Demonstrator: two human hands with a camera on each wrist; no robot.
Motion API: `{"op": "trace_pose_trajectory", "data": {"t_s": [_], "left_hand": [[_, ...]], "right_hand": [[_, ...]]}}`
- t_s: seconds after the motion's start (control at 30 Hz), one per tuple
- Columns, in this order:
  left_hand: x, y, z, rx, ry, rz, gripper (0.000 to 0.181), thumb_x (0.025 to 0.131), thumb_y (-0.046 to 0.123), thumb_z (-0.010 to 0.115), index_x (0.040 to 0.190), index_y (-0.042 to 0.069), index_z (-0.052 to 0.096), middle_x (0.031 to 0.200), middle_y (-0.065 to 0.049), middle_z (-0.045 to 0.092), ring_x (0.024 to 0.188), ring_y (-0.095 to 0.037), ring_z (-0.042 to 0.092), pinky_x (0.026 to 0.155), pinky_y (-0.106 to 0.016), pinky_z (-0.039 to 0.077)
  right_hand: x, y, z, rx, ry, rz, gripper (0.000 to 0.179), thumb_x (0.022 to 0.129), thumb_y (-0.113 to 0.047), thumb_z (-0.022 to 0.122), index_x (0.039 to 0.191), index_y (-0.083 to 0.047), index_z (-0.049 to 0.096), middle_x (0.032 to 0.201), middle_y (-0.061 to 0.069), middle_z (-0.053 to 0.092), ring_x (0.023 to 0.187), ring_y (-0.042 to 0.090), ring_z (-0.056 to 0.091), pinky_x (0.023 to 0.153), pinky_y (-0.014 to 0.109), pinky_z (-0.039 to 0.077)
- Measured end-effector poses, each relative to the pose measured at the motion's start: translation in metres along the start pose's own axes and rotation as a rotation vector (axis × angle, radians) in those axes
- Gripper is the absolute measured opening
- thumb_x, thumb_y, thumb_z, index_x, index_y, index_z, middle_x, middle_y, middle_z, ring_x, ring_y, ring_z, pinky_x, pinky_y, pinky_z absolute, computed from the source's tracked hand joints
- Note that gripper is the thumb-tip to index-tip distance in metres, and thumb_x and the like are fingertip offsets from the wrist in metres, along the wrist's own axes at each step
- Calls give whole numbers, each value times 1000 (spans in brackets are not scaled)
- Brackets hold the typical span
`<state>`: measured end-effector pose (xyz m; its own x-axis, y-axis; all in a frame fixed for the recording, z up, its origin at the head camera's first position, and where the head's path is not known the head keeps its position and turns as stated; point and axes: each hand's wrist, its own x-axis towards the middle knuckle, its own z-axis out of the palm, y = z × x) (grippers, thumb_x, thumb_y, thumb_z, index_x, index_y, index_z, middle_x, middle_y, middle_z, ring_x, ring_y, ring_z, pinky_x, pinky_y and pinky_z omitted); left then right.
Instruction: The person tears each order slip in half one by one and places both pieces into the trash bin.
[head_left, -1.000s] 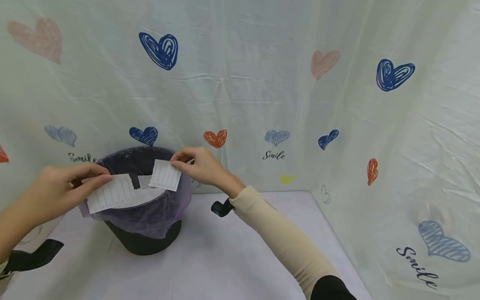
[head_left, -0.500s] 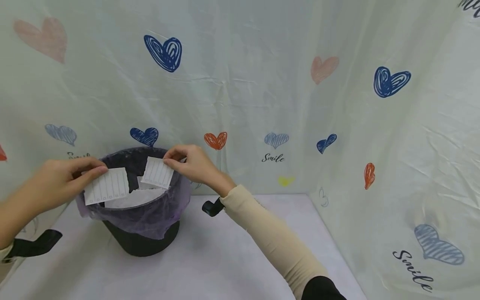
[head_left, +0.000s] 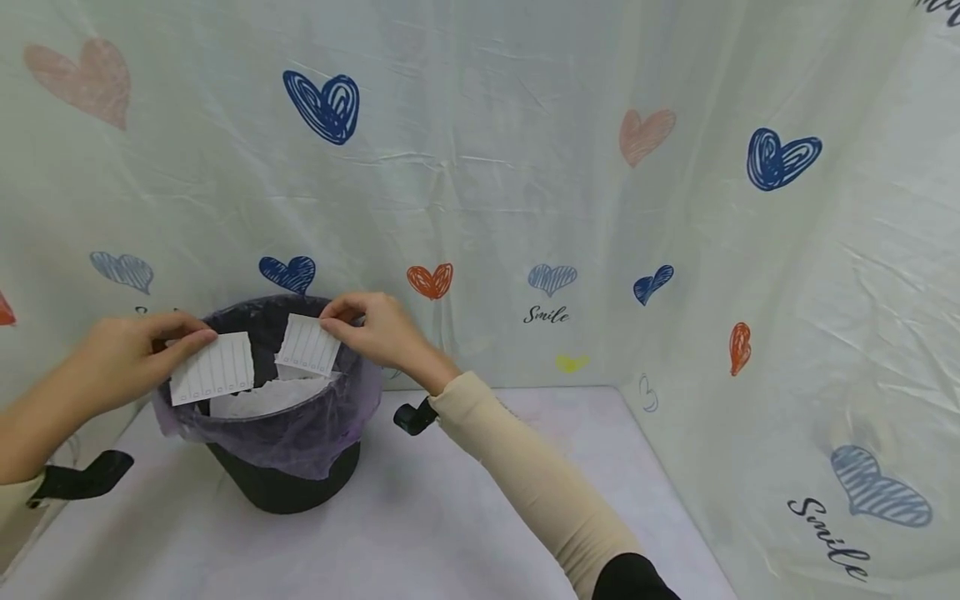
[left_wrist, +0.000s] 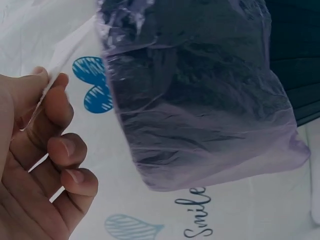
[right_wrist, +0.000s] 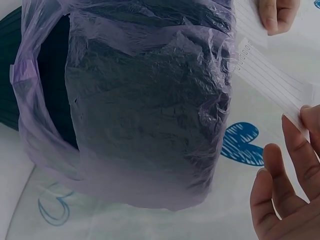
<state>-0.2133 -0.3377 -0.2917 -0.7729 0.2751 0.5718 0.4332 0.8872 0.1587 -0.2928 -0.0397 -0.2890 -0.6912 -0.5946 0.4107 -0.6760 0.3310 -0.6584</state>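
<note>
My left hand (head_left: pixel 135 358) pinches a torn piece of lined paper (head_left: pixel 213 369) between thumb and fingers over the left side of a trash can (head_left: pixel 288 483). A smaller lined scrap (head_left: pixel 309 344) hangs from my right hand (head_left: pixel 382 332), pinched at its upper right corner above the can's right side. A purple plastic liner (head_left: pixel 315 446) is folded over the dark can's rim. More torn white paper (head_left: pixel 262 400) lies inside the can. In the left wrist view the sheet (left_wrist: pixel 47 90) shows edge-on between thumb and forefinger. The right wrist view shows ruled lines on the scrap (right_wrist: pixel 272 82).
The can stands on a white-covered table (head_left: pixel 450 517) close to the back curtain (head_left: pixel 480 192), which is printed with hearts and "Smile". Another stretch of curtain runs along the right side. A black wrist mount (head_left: pixel 86 475) sits below the left hand, and another (head_left: pixel 415 417) by the right wrist.
Both hands have shifted slightly, the right one leftward and the left one a little upward, each still holding its paper. More of the paper inside the can shows between them.
</note>
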Motion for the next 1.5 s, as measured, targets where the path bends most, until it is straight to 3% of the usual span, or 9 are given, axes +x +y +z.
{"op": "trace_pose_trajectory", "data": {"t_s": [0.27,0.53,0.7,0.87,1.1,1.5], "left_hand": [[2,0,4,26,-68,-36,14,93,18,77,92,5,78,66,4,62,60,-5,39,51,-24,32],[-1,-3,3,4,-99,-33,12,95,16,74,95,4,76,63,7,51,58,-3,36,50,-24,29],[-2,-5,1,-9,-117,-25,13,98,16,71,97,4,76,69,4,61,59,-3,36,52,-25,28],[-2,-5,1,-21,-135,-27,16,101,15,66,100,2,76,81,-9,72,61,-2,37,54,-25,29],[-2,-4,-1,-27,-114,-10,15,101,11,65,101,0,76,79,-7,71,61,0,36,54,-25,30],[-3,-3,-6,-26,-125,-20,18,101,12,65,102,-3,76,82,-16,73,62,-1,38,54,-25,32]], "right_hand": [[2,1,7,1,18,-23,14,101,-18,68,107,-9,76,96,1,76,83,0,63,71,13,48],[1,1,9,-40,12,-23,16,101,-17,67,109,-8,78,99,2,77,83,0,63,71,12,48],[1,1,9,-55,3,-16,18,101,-17,66,111,-7,78,105,5,78,92,6,67,78,11,47],[1,2,9,-69,-2,-1,18,101,-17,66,111,-7,78,107,5,79,95,8,68,79,11,47],[2,4,8,-65,-4,3,18,101,-17,66,111,-8,79,107,3,78,89,3,65,74,11,48],[2,5,10,-95,-24,10,19,103,-19,65,112,-9,79,109,2,78,90,4,64,75,11,47]]}}
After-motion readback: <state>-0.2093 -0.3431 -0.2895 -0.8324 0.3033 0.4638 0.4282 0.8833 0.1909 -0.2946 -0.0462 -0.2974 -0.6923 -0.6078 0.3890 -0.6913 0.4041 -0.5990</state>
